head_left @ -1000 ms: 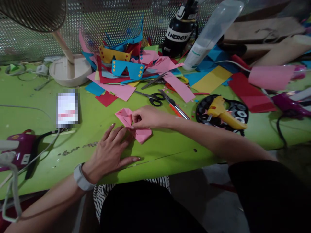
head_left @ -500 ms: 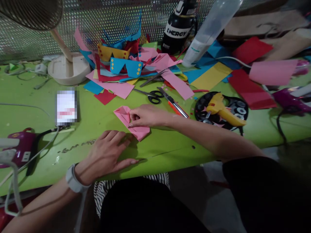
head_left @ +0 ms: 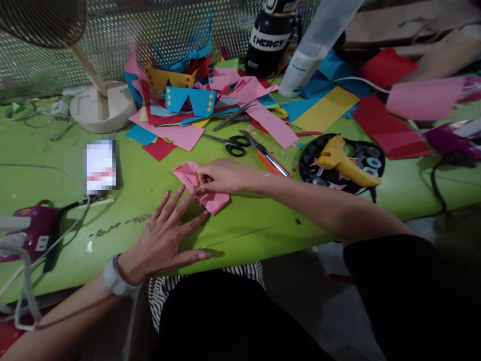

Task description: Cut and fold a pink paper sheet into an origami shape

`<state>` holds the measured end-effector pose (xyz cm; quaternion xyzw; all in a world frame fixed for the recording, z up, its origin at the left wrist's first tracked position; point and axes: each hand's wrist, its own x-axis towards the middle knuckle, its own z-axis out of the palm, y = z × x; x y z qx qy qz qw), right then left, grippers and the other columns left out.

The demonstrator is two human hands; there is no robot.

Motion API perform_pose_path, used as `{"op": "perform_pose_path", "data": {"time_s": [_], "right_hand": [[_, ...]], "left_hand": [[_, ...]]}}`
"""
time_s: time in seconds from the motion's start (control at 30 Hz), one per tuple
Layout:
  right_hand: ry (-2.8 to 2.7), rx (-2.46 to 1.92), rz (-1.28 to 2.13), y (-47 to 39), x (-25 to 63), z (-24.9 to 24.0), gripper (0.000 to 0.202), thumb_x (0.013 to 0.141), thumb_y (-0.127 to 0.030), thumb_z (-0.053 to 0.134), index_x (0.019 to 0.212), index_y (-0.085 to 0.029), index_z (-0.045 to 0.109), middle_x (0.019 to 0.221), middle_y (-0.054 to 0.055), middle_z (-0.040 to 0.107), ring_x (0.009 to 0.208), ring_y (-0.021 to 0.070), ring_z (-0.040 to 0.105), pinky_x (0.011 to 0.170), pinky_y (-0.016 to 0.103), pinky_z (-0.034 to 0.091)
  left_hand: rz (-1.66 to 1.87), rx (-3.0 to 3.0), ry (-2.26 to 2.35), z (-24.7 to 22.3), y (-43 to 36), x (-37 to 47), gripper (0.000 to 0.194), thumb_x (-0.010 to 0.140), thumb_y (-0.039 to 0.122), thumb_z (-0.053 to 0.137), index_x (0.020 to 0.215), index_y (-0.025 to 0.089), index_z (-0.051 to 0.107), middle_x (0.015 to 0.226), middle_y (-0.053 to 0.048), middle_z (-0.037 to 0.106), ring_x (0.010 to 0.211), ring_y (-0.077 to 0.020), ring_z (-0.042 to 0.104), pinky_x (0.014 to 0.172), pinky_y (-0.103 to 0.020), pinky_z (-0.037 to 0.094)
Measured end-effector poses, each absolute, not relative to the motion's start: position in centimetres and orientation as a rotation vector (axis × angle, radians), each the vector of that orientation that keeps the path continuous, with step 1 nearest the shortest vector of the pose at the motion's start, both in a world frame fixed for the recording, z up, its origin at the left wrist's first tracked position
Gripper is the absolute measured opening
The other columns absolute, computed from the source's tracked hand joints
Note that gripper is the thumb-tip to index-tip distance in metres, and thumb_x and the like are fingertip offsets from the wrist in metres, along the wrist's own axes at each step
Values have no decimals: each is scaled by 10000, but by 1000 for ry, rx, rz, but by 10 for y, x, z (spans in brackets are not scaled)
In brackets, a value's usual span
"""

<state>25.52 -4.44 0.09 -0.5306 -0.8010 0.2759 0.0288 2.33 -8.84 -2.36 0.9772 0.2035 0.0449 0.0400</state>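
A folded piece of pink paper (head_left: 215, 203) lies on the green table (head_left: 255, 225) before me. My right hand (head_left: 225, 175) rests over its middle, fingers curled and pinching the paper; part of the fold is hidden beneath them. Spread flat at the paper's lower left, my left hand (head_left: 165, 233) holds nothing, and its fingertips reach the paper's edge close to my right hand. Just beyond are black-handled scissors (head_left: 236, 145) and an orange utility knife (head_left: 267, 156).
A yellow glue gun (head_left: 345, 163) lies on a round black tray (head_left: 306, 168) to the right. Coloured paper and blue paper glasses (head_left: 191, 102) are heaped at the back, near a black bottle (head_left: 268, 45). A phone (head_left: 99, 165) and a fan base (head_left: 103, 108) stand left.
My left hand has spread its fingers and moved up to the pink paper's edge. My right hand stays on the paper. The whole view has shifted slightly.
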Motion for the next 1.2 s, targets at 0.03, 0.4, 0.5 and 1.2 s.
{"op": "perform_pose_path", "data": {"time_s": [0.03,0.4,0.5,1.2], "right_hand": [[-2470,-1644,848,-44,255,1,261,864,-436,627,796,-184,619,820,37,666,630,124,472,559,283,225],[-2459,-1644,853,-45,257,-1,138,847,-327,612,828,-191,626,868,33,675,710,136,524,577,284,243],[-2480,-1650,824,-45,256,0,129,859,-315,594,829,-191,614,834,31,660,669,133,493,569,288,234],[-2522,-1671,878,-48,254,11,151,906,-313,569,851,-179,611,820,45,641,667,138,475,573,294,232]], "left_hand": [[121,2986,601,-24,-87,24,795,822,744,447,1456,268,389,1593,-116,182,1449,-357,194,1167,-556,180],[-94,2922,385,-19,-79,31,842,891,699,354,1526,175,181,1597,-128,146,1483,-262,84,1194,-486,107],[-79,2925,395,-20,-79,31,840,888,698,367,1522,172,203,1590,-134,184,1481,-266,105,1197,-494,86],[83,3013,443,-17,-74,33,805,757,821,421,1376,312,499,1516,-71,384,1424,-347,272,1171,-622,-40]]}}
